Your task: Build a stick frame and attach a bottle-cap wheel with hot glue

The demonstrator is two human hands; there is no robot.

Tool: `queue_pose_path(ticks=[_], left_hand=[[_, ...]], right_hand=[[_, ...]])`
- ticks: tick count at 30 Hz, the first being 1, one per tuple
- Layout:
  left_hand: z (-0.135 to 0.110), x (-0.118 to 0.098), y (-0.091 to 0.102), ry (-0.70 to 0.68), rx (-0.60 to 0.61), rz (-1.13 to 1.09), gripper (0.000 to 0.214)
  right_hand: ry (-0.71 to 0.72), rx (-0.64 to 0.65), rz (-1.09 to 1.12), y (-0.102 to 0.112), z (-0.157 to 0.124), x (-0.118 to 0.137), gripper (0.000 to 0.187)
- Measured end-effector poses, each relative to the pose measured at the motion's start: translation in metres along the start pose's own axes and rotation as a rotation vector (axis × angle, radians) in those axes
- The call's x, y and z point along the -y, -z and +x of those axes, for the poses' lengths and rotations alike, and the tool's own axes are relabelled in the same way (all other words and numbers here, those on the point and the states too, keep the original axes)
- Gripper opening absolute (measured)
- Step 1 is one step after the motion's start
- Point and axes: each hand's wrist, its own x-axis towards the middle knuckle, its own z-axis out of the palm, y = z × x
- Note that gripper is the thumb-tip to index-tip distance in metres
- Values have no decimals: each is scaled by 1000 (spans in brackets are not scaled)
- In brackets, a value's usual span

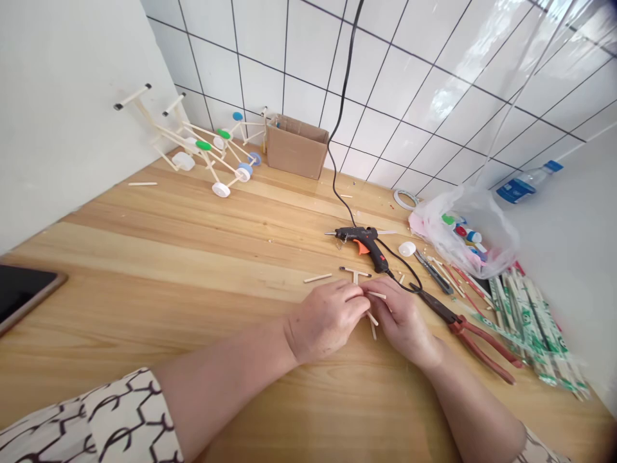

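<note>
No writing is showing clearly enough to read: the blue label on the bottle (pixel 527 182) lying at the far right and the green print on the wrapped chopsticks (pixel 530 325) are both too blurred. The left hand (pixel 328 318) and the right hand (pixel 402 315) are meeting over the desk (pixel 168 257), fingertips together and pinching a small stick piece (pixel 373 315) between them. It is pale bare wood, thin and short, with one stub poking out toward the right above the knuckles and another end slanting down below the hands onto the desk; how the pieces are joining under the fingers is hidden. Just beyond the hands a T-shaped stick piece (pixel 355 274) is lying flat, with a loose stick (pixel 317 278) to its left. A black and orange glue gun (pixel 362 239) is resting behind that, its cord (pixel 344 96) running up the tiled wall. Red-handled pliers (pixel 475 337) are lying just right of the right hand, near a white cap (pixel 407 248) and a plastic bag (pixel 470 231) holding coloured caps. At the far left corner, stick models (pixel 202 151) with cap wheels are leaning by a cardboard box (pixel 295 146), and a phone (pixel 22 292) is sitting at the left edge.
</note>
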Motion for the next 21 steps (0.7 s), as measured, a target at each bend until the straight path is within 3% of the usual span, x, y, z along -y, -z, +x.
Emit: queue_pose_path(ticks=[10, 21], left_hand=[[-6, 3, 2, 81, 40, -48, 16], [0, -3, 9, 3, -56, -42, 14]], right_hand=[[-179, -161, 164, -4, -6, -12, 19], [-33, -189, 83, -10, 0, -9, 16]])
